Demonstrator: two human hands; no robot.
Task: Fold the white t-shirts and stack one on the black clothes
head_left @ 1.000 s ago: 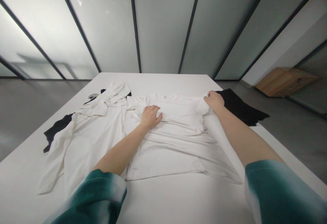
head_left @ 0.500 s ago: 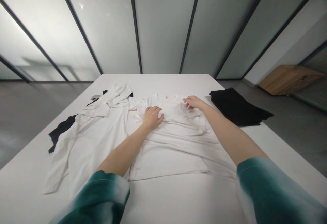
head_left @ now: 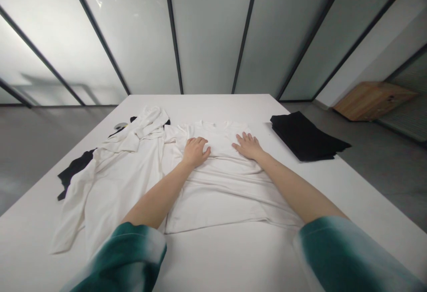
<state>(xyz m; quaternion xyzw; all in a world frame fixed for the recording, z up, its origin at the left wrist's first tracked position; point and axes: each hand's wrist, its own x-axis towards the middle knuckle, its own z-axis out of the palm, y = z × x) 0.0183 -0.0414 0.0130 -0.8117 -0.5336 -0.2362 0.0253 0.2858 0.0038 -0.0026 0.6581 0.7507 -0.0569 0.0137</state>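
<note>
A white T-shirt (head_left: 216, 205) lies spread on the table, its collar at the far side and its right side seemingly folded under. My left hand (head_left: 196, 152) rests on the chest of the shirt, fingers lightly curved and holding nothing. My right hand (head_left: 248, 146) lies flat on the shirt's upper right with its fingers spread. To the left, a crumpled white long garment (head_left: 115, 194) partly covers a black cloth (head_left: 75, 167). Teal-and-white sleeves cover both my forearms near the camera.
The white table (head_left: 227, 256) has a folded black cloth stack (head_left: 302, 136) at its right. A small round object (head_left: 120, 126) sits at the far left. Grey floor flanks the table, with a wooden box (head_left: 370, 101) at far right.
My right hand has let go of the shirt's right shoulder edge and moved left and nearer, now lying flat. My left hand stays nearly still, and the shirt's right side looks smoother.
</note>
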